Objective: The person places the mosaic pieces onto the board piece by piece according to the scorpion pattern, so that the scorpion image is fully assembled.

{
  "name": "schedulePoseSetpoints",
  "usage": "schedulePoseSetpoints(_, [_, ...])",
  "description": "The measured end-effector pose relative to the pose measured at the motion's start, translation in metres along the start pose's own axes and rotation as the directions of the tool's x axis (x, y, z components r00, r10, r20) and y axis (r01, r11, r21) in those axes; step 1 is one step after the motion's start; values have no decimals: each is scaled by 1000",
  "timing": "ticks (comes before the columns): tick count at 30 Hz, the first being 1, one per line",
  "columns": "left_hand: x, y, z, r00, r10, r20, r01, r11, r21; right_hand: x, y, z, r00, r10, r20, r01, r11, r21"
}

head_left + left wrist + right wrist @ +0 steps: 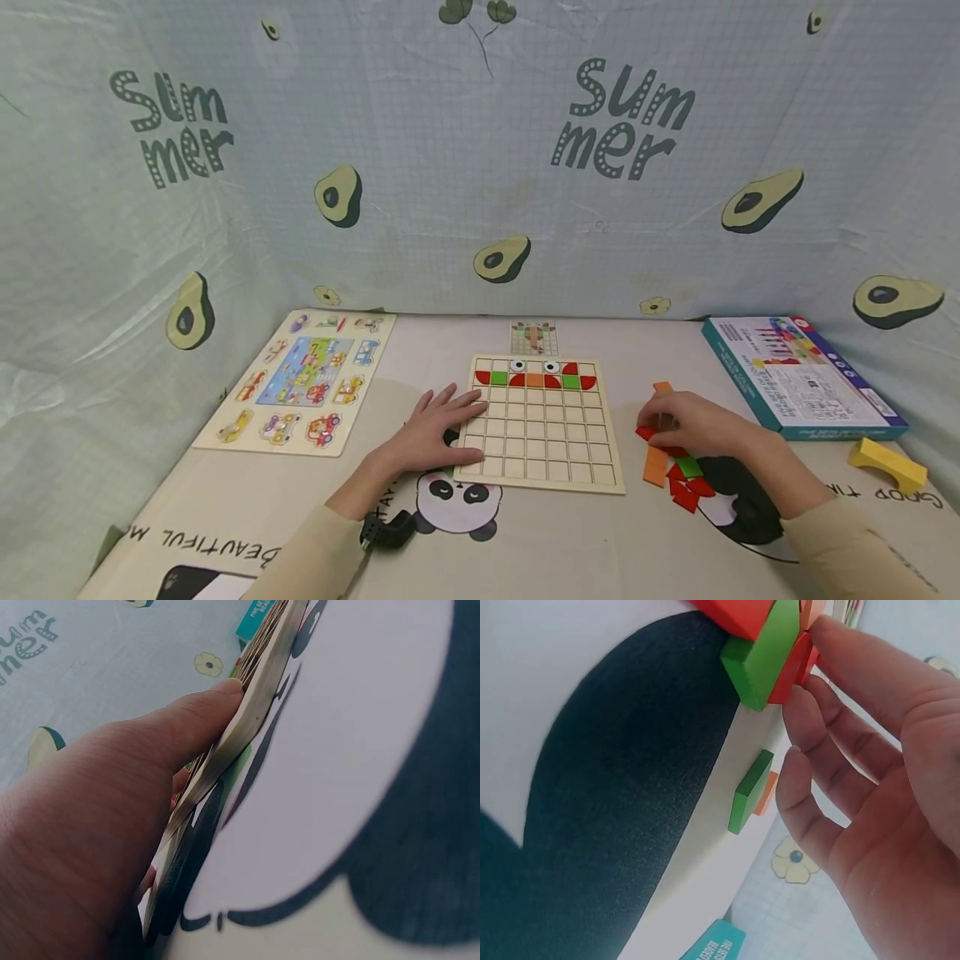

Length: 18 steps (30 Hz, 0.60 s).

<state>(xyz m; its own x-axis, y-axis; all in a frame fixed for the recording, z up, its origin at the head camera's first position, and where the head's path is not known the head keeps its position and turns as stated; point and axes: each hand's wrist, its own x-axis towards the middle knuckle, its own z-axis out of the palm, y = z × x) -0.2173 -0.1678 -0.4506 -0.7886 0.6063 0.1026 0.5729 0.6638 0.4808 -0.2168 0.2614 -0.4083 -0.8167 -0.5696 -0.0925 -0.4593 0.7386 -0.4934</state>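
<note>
The wooden grid board [536, 436] lies in the middle of the table with red, green and orange tiles and two eye tiles along its top rows. My left hand [438, 429] rests at its left edge, fingers spread; in the left wrist view the thumb [202, 712] lies along the rim. To the right of the board, my right hand [693, 425] reaches down into a loose pile of tiles. In the right wrist view, thumb and fingertips pinch a red tile [799, 667] beside a green tile [761, 660]. An orange tile [656, 465] lies just below the hand.
A small pattern card [534, 338] lies behind the board. At left is a vehicle puzzle board [367, 333]. A boxed game [810, 375] and a yellow arch block [888, 465] stand at right. Behind hangs a printed curtain [420, 125].
</note>
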Motion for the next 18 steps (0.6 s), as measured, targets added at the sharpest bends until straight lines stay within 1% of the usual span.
schedulePoseSetpoints(5, [1, 0, 0, 1000, 1, 4, -1, 1000, 4, 0, -1, 0, 1000, 14, -21, -15, 1000, -14])
schedulePoseSetpoints(10, [0, 1, -1, 1000, -3, 6, 3, 1000, -2, 4, -6, -3, 997, 52, -56, -51, 999, 16])
schedulePoseSetpoints(13, [0, 0, -1, 1000, -3, 4, 3, 1000, 2, 10, -10, -5, 997, 44, -71, -43, 999, 19])
schedulePoseSetpoints(18, [0, 0, -1, 1000, -4, 9, 4, 1000, 2, 22, -16, -8, 994, 7, -106, -10, 1000, -24])
